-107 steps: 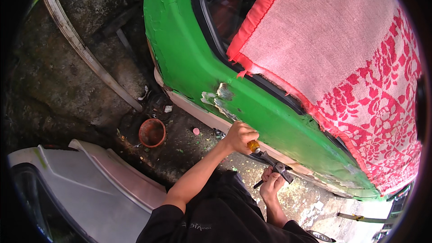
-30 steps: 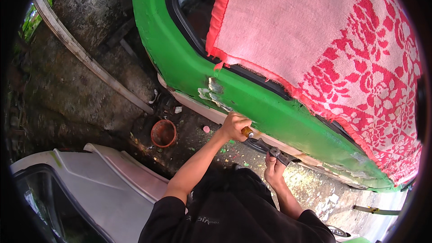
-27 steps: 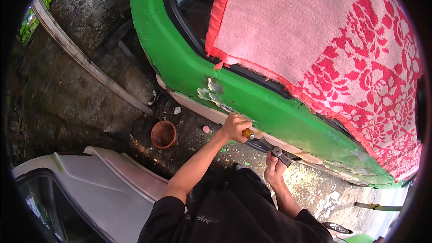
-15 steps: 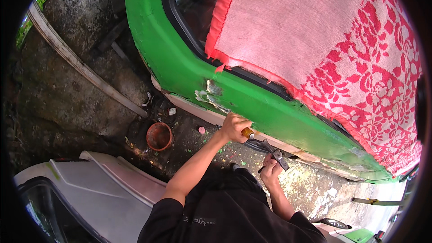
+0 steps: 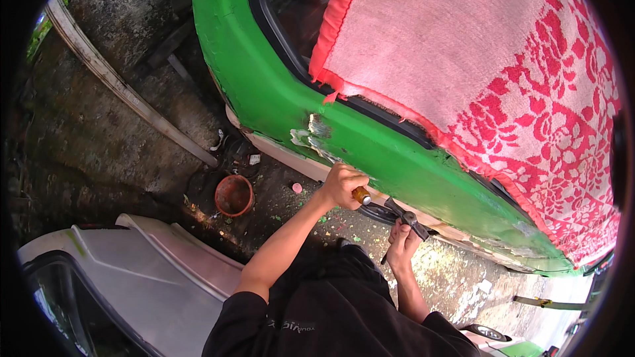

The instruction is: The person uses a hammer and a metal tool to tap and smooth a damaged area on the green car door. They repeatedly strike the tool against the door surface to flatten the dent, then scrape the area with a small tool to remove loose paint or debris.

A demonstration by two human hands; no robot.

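My left hand (image 5: 342, 185) is closed around a striking tool with an amber-brown handle (image 5: 361, 195) and a metal end cap. Its blade is hidden behind my fingers, against the lower part of the green car panel (image 5: 264, 102). My right hand (image 5: 401, 246) grips a hammer (image 5: 413, 222) by its handle, with the dark metal head just right of the amber handle's capped end and apart from it. Chipped, bare patches (image 5: 314, 137) break the green paint just beyond my left hand.
A red and pink patterned towel (image 5: 436, 39) drapes over the car's window area. Behind my left arm stand a terracotta pot (image 5: 234, 196) and a silver car (image 5: 126, 271). Paint flakes (image 5: 440, 268) litter the ground. A curved pale rail (image 5: 126, 89) runs along the left.
My right hand and the hammer have risen slightly and turned. My left hand keeps its hold at nearly the same place, and the whole view has shifted a little.
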